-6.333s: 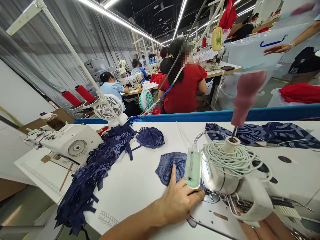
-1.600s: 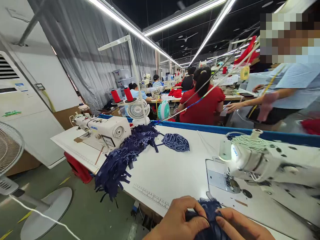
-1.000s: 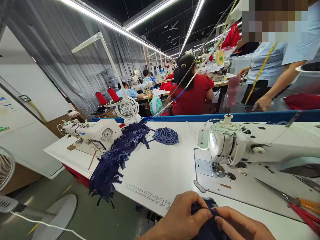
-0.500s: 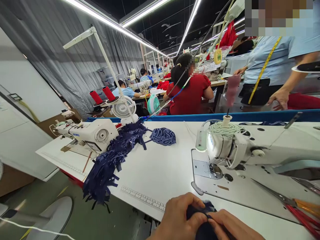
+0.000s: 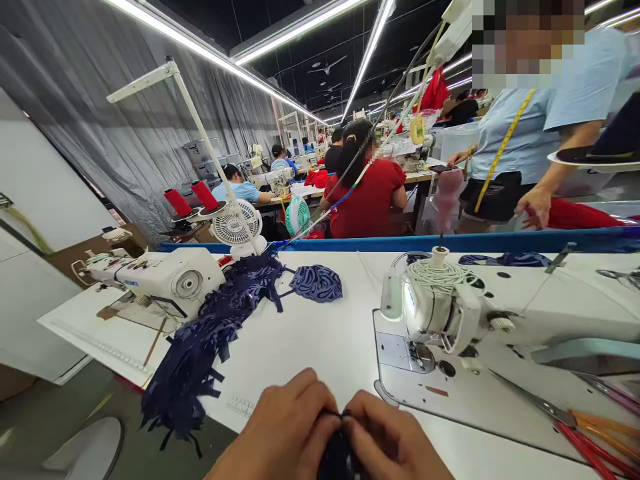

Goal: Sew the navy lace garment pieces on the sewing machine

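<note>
Now, hands: the left hand and right hand meet at the near edge of the white table, fingertips touching.
Held piece: a small dark navy fabric piece sits pinched between both hands, mostly hidden by the curled fingers.
Grip: both hands are closed around the piece, thumbs pressed at its top.
Landmark: the sewing machine stands beyond the hands, up and to their right.
Left of the machine: a patterned navy cup piece lies flat; further left a heap of navy strips spills over the table edge.
Right of the machine: scissors with orange and red handles lie near the table's edge.
</note>
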Motion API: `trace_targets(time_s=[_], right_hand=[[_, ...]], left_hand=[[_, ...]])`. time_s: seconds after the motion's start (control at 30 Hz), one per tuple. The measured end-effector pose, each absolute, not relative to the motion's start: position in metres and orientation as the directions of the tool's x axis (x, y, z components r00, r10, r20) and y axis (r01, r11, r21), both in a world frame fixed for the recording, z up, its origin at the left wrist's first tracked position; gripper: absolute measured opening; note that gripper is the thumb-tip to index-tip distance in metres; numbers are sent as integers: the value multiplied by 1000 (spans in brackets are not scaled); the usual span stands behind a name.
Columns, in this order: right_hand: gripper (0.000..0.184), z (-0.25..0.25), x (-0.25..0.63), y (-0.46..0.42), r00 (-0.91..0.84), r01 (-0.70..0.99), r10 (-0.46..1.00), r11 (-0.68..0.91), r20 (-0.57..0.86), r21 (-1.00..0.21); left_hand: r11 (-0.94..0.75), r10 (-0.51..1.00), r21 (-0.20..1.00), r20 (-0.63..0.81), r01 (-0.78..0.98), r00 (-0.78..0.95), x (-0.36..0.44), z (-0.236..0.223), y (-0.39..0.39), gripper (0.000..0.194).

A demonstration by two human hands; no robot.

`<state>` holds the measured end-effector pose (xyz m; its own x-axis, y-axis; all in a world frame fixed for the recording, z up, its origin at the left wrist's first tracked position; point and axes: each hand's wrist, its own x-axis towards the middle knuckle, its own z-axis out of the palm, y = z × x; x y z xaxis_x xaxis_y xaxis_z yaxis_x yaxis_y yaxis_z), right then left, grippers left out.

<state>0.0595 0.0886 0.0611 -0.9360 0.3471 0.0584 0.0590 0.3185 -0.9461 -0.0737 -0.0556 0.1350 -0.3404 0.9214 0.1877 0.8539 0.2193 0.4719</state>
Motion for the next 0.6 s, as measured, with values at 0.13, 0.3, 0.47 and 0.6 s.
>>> trace_targets(time_s=[0.13, 0.3, 0.47, 0.6], right_hand=[[35, 42, 69, 139, -837, 246, 547, 356, -12, -901], [32, 5, 87, 205, -794, 288, 576, 640, 196, -712], [42, -19, 99, 247, -796, 210, 447, 836, 409, -506], [30, -31, 86, 257, -793, 207, 384, 900, 473, -385]], left_hand=[[279, 935, 672, -27, 686, -354, -80, 102, 41, 4], [308, 937, 668, -89, 677, -338, -75, 40, 106, 10], [311, 940, 652, -103, 692, -325, -72, 34, 103, 14], [322, 938, 634, -114, 703, -327, -72, 37, 99, 15]])
